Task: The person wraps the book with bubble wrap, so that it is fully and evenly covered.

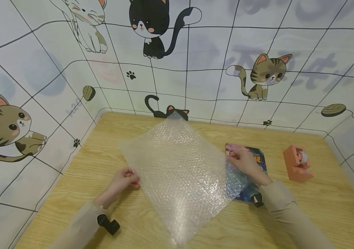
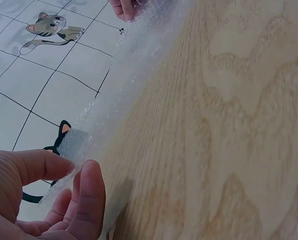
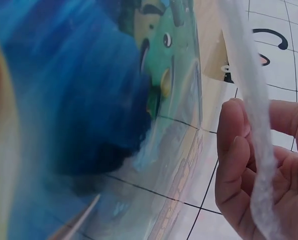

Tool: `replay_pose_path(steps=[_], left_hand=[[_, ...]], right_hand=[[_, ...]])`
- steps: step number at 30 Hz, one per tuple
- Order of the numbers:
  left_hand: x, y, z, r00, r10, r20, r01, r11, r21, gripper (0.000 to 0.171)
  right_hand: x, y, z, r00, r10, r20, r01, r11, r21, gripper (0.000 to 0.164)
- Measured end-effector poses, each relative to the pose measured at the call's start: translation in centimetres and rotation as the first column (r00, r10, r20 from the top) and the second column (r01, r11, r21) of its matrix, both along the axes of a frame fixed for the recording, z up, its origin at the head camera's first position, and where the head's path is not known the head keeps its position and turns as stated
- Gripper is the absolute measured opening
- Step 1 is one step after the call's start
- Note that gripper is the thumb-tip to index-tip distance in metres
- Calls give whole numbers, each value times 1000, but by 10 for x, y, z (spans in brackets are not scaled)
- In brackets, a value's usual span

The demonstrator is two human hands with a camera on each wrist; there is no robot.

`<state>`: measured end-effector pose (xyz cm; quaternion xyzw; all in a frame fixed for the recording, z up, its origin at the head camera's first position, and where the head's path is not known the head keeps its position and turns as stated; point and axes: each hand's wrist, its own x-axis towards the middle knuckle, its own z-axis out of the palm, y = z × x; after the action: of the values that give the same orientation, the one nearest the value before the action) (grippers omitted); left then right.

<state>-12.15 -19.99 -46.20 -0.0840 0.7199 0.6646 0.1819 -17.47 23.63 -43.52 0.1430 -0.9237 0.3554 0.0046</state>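
Note:
A clear sheet of bubble wrap (image 1: 177, 166) spans the space between both hands, turned like a diamond over the table. My left hand (image 1: 123, 181) pinches its left edge between thumb and index finger, as the left wrist view also shows at the fingertips (image 2: 91, 172). On the right side, my right hand (image 1: 244, 162) pinches the opposite edge. A glossy, colourful book (image 1: 259, 155) lies under the right hand, partly covered by the sheet's right corner. Its blue and green cover (image 3: 89, 90) fills much of the right wrist view.
A coral tape dispenser (image 1: 298, 167) with a clear roll stands right of the book. The light wooden table (image 1: 80, 193) backs onto a white gridded curtain (image 1: 208, 79) printed with cartoon cats. Black camera mounts (image 1: 109, 224) sit on the wrists.

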Motion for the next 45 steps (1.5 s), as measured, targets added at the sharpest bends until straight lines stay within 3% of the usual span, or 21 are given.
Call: replay_pose_path(steps=[7,24,30,33,37,41,45], left_hand=[[0,-2,0,1000,-22,-6,22,1000,-4,10],[-5,-1,-1,1000,1,-9,-1,1000,-22,12],[-6,-3,-1,1000,5,-28,-6,999,-40,17],[-5,-5,5,997,-35,-76,25,991,-132,16],[-3,-9,21,983,-114,-144,71,959,-275,20],[-7,-6,36,972,-153,-180,92,946,-311,23],[-22,9,47,962,-196,-188,131,941,-311,23]], right_hand=[[0,-1,-1,1000,-12,-5,13,1000,18,15],[-2,-1,-3,999,-43,33,43,999,12,14],[-1,1,-3,1000,-23,-5,23,1000,9,17],[3,5,1,999,-45,17,45,999,1,19],[10,15,8,995,-89,44,88,996,18,21],[16,28,11,989,-132,69,130,991,31,21],[23,41,9,978,-182,106,179,983,31,25]])
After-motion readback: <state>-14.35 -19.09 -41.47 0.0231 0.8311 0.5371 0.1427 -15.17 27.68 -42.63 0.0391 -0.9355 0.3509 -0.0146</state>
